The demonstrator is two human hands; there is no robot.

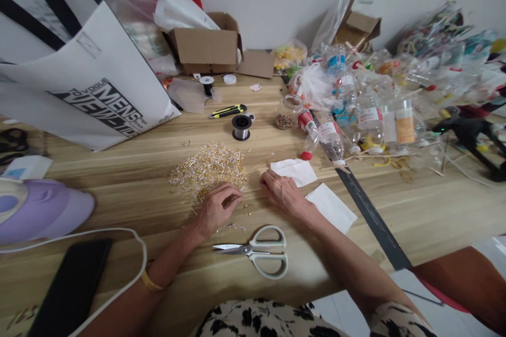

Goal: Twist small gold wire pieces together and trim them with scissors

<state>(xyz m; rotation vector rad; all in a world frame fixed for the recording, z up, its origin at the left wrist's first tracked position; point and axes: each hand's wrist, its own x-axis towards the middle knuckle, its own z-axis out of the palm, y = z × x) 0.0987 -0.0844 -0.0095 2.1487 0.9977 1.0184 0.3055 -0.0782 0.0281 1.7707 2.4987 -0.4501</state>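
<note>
A loose heap of gold and clear beads [215, 166] on thin wire lies mid-table. At its lower edge is my left hand [220, 204], thumb and fingers drawn together; whatever is between them is too small to make out. Across a short gap to the right, my right hand [281, 189] rests low with its fingers closed and bent down, their tips partly hidden. Next to it lie a folded white paper [294, 171] and a second white paper sheet [331, 207]. Scissors [253, 250] with pale handles lie below both hands, near a short beaded strand [233, 227].
Behind the heap are a wire spool [241, 127], a yellow-black utility knife [228, 111] and a jar of small beads [288, 113]. Plastic bottles [369, 121] crowd the right. At left stand a white bag [106, 89], a purple appliance [51, 210] and a black phone [73, 284].
</note>
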